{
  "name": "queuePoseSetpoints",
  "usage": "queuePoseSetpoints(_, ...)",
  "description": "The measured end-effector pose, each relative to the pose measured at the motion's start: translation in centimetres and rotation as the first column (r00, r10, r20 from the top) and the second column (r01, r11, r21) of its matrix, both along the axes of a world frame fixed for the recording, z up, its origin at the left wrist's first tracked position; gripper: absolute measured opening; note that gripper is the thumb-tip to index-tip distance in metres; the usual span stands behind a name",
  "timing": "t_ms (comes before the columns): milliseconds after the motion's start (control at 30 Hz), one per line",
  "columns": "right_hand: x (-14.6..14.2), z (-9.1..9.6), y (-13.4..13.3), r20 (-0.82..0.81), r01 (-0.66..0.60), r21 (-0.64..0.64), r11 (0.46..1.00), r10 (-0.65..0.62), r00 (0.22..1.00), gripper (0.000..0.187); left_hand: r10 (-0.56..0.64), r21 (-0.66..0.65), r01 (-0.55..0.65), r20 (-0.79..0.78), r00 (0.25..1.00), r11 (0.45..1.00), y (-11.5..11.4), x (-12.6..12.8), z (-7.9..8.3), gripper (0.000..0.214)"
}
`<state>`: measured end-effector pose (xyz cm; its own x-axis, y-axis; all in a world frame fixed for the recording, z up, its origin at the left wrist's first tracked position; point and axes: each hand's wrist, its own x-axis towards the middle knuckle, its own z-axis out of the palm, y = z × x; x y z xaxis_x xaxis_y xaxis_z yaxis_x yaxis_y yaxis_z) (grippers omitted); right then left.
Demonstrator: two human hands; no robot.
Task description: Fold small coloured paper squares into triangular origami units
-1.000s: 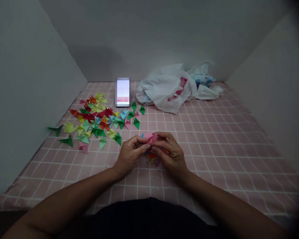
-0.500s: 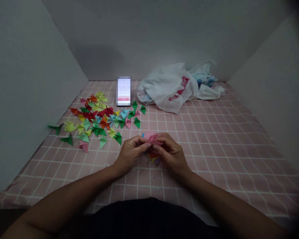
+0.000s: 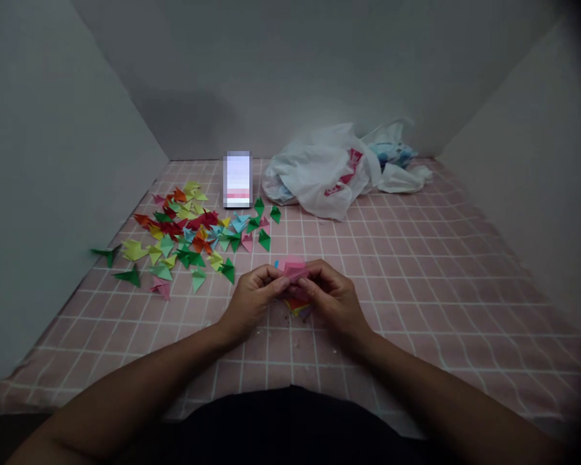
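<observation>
Between my two hands is a small folded piece of pink origami paper (image 3: pixel 295 269). My left hand (image 3: pixel 257 294) pinches its left side between thumb and fingers. On the other side my right hand (image 3: pixel 334 294) grips it the same way, the thumbs close together. Beneath the hands, on the cloth, lies a stack of coloured paper sheets (image 3: pixel 297 307); orange, yellow and purple edges show, and my hands hide most of it. Many folded paper cranes (image 3: pixel 191 232) in green, red, yellow, blue, pink and orange are spread to the left of my hands.
A lit phone (image 3: pixel 237 181) with a blurred screen stands upright behind the cranes. To its right lies a crumpled white plastic bag (image 3: pixel 324 171), with a smaller blue-and-white bag (image 3: pixel 392 155) beside it. Grey walls enclose the pink checked cloth (image 3: pixel 416 271) at the back and sides.
The pink paper has turned between my fingers and now shows a flatter, squarer face. My hands stay in nearly the same place. The view has shifted slightly.
</observation>
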<state>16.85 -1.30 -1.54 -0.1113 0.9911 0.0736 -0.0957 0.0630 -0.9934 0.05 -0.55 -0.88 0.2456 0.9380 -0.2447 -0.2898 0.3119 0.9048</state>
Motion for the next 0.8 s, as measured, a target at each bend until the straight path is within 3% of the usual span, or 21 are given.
queuePoseSetpoints(267, 0.0, 0.7, 0.0, 0.041, 0.018, -0.02, 1.0, -0.017, 0.999, 0.014, -0.036, 0.09, 0.049, -0.137, 0.99, 0.995, 0.0, -0.2, 0.6, 0.02)
queuePoseSetpoints(400, 0.0, 0.8, -0.1, 0.071, 0.035, 0.012, 0.999, -0.036, 0.997, 0.014, -0.051, 0.109, 0.065, -0.123, 0.991, 0.992, 0.0, -0.2, 0.5, 0.02)
queuePoseSetpoints(567, 0.1, 1.2, -0.2, 0.087, 0.032, 0.101, 0.994, -0.041, 0.995, 0.014, -0.041, 0.037, 0.043, -0.033, 0.999, 0.998, 0.0, -0.2, 0.0, 0.021)
queuePoseSetpoints(800, 0.2, 1.8, 0.0, 0.044, 0.022, 0.101, 0.995, -0.027, 0.999, 0.015, -0.037, 0.069, 0.043, -0.081, 0.996, 0.997, 0.1, -0.3, -0.3, 0.018)
